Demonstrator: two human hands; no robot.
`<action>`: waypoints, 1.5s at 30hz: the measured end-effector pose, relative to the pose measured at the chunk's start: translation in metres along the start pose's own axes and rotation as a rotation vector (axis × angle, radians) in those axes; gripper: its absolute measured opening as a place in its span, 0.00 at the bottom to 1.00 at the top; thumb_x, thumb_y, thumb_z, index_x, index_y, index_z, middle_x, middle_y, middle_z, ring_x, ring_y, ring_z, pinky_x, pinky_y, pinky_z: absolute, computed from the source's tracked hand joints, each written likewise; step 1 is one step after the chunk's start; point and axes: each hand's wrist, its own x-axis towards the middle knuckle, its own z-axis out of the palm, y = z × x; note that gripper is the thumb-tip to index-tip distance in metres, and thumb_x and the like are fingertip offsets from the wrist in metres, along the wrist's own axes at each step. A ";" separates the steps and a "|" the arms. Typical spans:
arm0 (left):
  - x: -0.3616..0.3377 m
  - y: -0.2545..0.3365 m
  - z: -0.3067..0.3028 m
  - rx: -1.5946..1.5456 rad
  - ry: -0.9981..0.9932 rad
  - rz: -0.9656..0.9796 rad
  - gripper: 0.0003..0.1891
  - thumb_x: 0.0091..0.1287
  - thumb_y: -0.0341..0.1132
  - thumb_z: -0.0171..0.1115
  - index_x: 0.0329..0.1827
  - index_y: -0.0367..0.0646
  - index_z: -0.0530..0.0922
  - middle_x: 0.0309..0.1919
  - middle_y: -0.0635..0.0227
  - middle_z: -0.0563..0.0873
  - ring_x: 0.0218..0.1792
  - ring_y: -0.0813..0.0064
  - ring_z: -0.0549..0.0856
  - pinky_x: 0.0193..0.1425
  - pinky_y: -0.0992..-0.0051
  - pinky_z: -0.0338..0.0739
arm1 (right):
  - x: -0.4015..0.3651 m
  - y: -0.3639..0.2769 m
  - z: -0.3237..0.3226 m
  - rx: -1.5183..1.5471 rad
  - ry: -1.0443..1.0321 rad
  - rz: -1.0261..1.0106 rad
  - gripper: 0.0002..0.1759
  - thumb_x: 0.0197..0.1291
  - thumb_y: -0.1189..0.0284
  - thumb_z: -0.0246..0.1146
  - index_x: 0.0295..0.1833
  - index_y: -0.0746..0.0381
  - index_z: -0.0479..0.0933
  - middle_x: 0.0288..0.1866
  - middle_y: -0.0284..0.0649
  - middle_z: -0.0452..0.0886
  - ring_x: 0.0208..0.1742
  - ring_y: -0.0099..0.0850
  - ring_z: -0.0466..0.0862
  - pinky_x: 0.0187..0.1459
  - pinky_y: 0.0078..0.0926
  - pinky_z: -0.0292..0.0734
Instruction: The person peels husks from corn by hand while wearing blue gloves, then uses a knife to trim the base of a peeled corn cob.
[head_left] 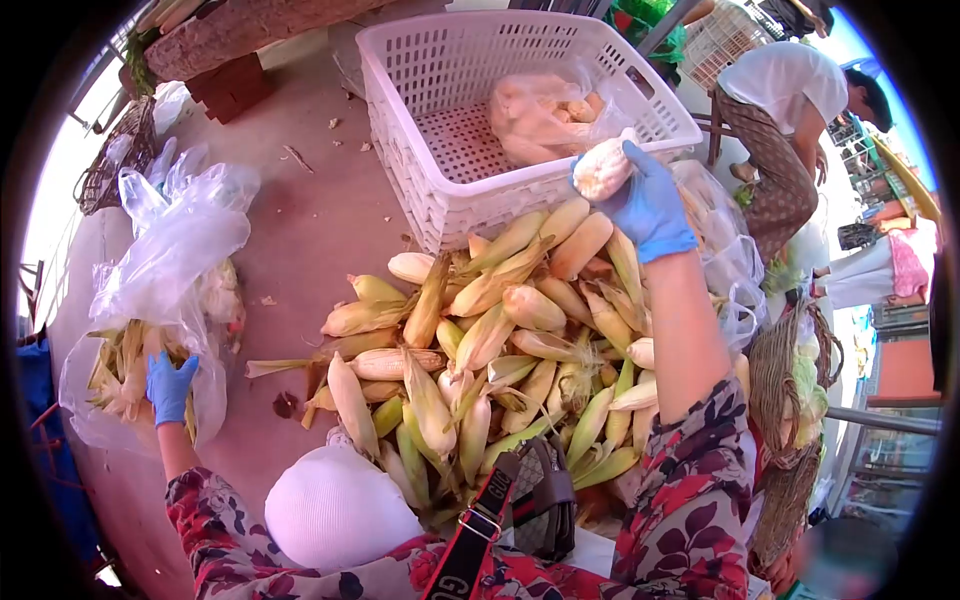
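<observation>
My right hand (648, 200), in a blue glove, is closed round a pale peeled corn cob (604, 168) over the near right rim of a white plastic crate (450, 205). Inside the crate lies a clear bag (545, 110) of pale pieces. My left hand (171, 388), also gloved in blue, has its fingers spread against husks (128, 375) in a clear plastic bag (175, 240) at the left. Between my arms lies a large heap of corn ears (485, 340), many with green husks still on.
A person (780, 100) bends over at the upper right, and another in pink (905, 262) is farther right. Clear bags (735, 260) and woven sacks (785, 400) line the right side. A log (235, 40) rests on bricks (228, 88) at the upper left.
</observation>
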 end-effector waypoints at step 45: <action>-0.212 0.415 -0.057 -0.813 -1.260 0.979 0.08 0.64 0.34 0.60 0.36 0.37 0.81 0.39 0.69 0.84 0.34 0.84 0.77 0.42 0.80 0.74 | -0.205 0.099 -0.172 -1.057 0.287 0.083 0.16 0.60 0.62 0.59 0.38 0.68 0.76 0.28 0.36 0.77 0.30 0.23 0.74 0.37 0.23 0.71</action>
